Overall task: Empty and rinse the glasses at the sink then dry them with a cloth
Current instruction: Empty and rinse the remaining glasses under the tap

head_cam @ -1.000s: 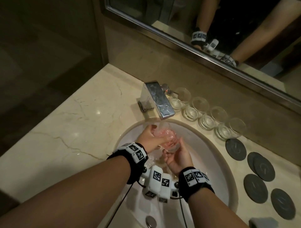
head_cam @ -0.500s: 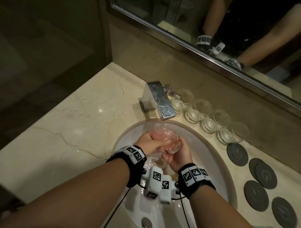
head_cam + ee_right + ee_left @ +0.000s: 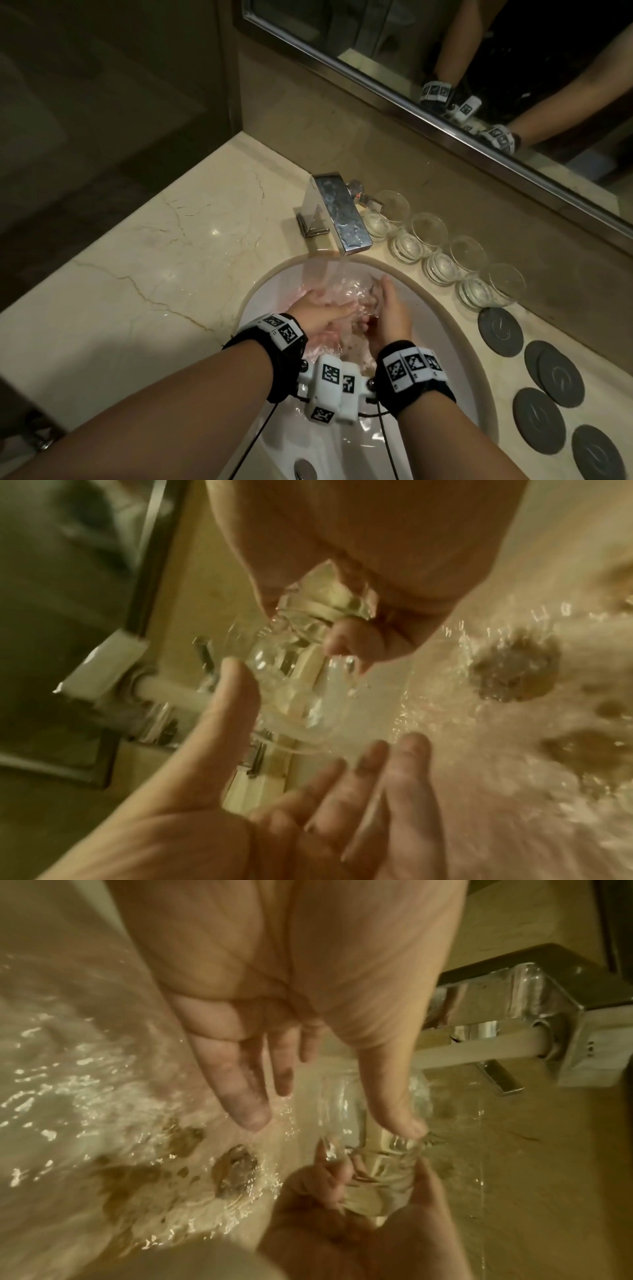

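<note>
A clear glass (image 3: 358, 296) is held on its side over the white sink (image 3: 455, 346), under water running from the chrome tap (image 3: 342, 219). My right hand (image 3: 385, 305) grips the glass by its thick base (image 3: 318, 601). My left hand (image 3: 337, 303) is at the rim end with its fingers (image 3: 240, 1096) straight and spread, and only its thumb lies along the glass wall (image 3: 373, 1150). Water splashes over both hands and blurs the glass in the head view.
Several empty glasses (image 3: 424, 233) stand in a row along the wall right of the tap. Several dark round coasters (image 3: 500, 330) lie on the marble counter (image 3: 144, 260) at the right. A mirror (image 3: 445, 68) hangs above. The drain plug (image 3: 305, 471) sits at the basin's near end.
My left hand has let go of the glass's rim and straightened its fingers. Water now splashes widely over both hands. The right hand keeps its hold on the base.
</note>
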